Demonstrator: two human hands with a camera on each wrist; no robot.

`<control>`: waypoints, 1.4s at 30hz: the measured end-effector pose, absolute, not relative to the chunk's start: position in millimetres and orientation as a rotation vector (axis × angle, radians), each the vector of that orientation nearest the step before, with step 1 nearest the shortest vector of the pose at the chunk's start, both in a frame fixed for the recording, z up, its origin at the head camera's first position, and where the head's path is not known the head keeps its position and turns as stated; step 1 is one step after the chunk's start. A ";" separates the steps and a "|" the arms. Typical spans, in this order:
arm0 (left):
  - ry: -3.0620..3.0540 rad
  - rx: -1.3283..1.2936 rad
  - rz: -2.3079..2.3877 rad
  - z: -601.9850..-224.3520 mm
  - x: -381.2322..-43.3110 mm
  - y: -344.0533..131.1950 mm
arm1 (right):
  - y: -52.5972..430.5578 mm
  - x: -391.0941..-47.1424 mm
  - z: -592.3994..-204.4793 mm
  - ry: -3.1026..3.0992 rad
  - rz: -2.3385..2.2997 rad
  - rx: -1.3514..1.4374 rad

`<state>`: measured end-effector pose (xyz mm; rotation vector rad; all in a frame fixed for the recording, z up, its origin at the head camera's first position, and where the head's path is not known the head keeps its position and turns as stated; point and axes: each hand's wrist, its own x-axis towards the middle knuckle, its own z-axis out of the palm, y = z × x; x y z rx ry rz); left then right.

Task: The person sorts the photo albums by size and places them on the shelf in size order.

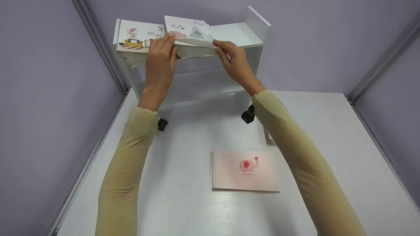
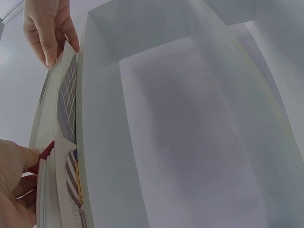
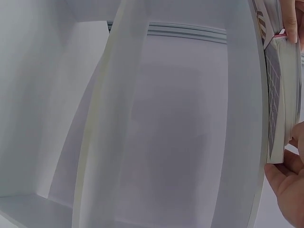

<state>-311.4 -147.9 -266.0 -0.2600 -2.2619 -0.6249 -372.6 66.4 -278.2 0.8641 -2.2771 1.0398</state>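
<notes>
A white-covered book (image 1: 188, 29) with a building drawing lies on the top board of a white shelf unit (image 1: 234, 34). My right hand (image 1: 236, 60) pinches its front right corner between thumb and fingers. At its front left corner my left hand (image 1: 160, 60) grips it, fingers over the cover and thumb by the front edge. Another white book (image 1: 139, 31), with a yellow vehicle drawing, lies just left, partly behind the left hand. In the left wrist view, the page edges (image 2: 47, 111) of the held book show between both hands, with a red corner at the left fingers (image 2: 26, 159).
A pink book (image 1: 229, 173) with an elephant on its cover lies on the white table (image 1: 183, 196). Part of another object (image 1: 270, 139) shows beside my right sleeve. The shelf's upright end panel (image 1: 257, 23) rises at the right; a lower board (image 1: 203, 83) sits beneath.
</notes>
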 end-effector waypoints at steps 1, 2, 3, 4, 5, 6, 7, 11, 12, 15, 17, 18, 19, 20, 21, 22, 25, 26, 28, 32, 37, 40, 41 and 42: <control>-2.262 -0.261 -0.631 -266.0 -311.2 -148.1 | 66.3 -372.1 -278.3 -2.270 1.044 0.871; -2.261 -0.262 -0.632 -266.1 -311.1 -148.1 | 66.0 -372.1 -278.5 -2.265 1.045 0.876; -2.263 -0.261 -0.631 -266.2 -310.9 -148.2 | 65.7 -372.1 -278.9 -2.260 1.045 0.881; -2.264 -0.263 -0.630 -266.2 -310.9 -148.3 | 65.4 -372.1 -279.4 -2.253 1.043 0.887; -2.261 -0.268 -0.633 -266.5 -311.0 -148.4 | 65.2 -372.0 -279.9 -2.241 1.045 0.897; -2.257 -0.273 -0.638 -266.5 -311.1 -148.6 | 64.9 -371.7 -280.2 -2.231 1.046 0.905; -2.254 -0.277 -0.638 -266.7 -311.2 -148.6 | 64.7 -371.8 -280.5 -2.223 1.044 0.912; -2.244 -0.279 -0.628 -267.1 -312.1 -149.0 | 64.0 -372.8 -280.2 -2.225 1.041 0.902; -2.241 -0.277 -0.625 -267.0 -312.0 -149.2 | 63.8 -373.1 -280.1 -2.228 1.045 0.898; -2.237 -0.274 -0.617 -267.5 -311.8 -148.9 | 63.1 -373.9 -280.7 -2.244 1.049 0.887; -2.238 -0.278 -0.622 -268.2 -311.5 -148.4 | 62.4 -374.2 -281.6 -2.258 1.058 0.874; -2.240 -0.280 -0.623 -268.4 -311.4 -148.0 | 62.3 -374.5 -282.4 -2.262 1.056 0.871; -2.246 -0.281 -0.624 -268.7 -311.3 -147.6 | 62.1 -374.4 -283.0 -2.267 1.054 0.867; -2.250 -0.281 -0.625 -269.1 -311.1 -147.2 | 61.9 -374.3 -283.7 -2.268 1.051 0.866; -2.255 -0.280 -0.619 -269.2 -310.8 -146.7 | 61.8 -374.0 -284.3 -2.263 1.053 0.869; -2.261 -0.279 -0.617 -269.1 -310.4 -146.1 | 61.8 -373.7 -284.8 -2.260 1.048 0.873; -2.272 -0.282 -0.597 -268.5 -308.5 -144.5 | 61.6 -373.0 -287.2 -2.230 1.042 0.897; -2.267 -0.289 -0.590 -268.4 -308.1 -144.1 | 61.5 -372.9 -288.3 -2.219 1.040 0.902; -2.252 -0.307 -0.574 -268.9 -308.0 -143.3 | 61.6 -372.9 -290.7 -2.211 1.034 0.904; -2.207 -0.338 -0.531 -271.3 -309.8 -142.3 | 63.7 -372.7 -294.0 -2.221 1.020 0.892; -2.199 -0.348 -0.511 -274.3 -312.1 -141.0 | 68.8 -372.7 -296.3 -2.223 1.002 0.891; -2.197 -0.347 -0.486 -276.2 -313.4 -139.5 | 71.6 -372.6 -298.9 -2.197 1.002 0.897; -2.194 -0.349 -0.472 -276.8 -313.8 -138.8 | 72.6 -372.4 -299.8 -2.188 1.001 0.900; -2.193 -0.351 -0.461 -277.5 -313.9 -138.2 | 73.6 -372.2 -300.7 -2.182 1.000 0.901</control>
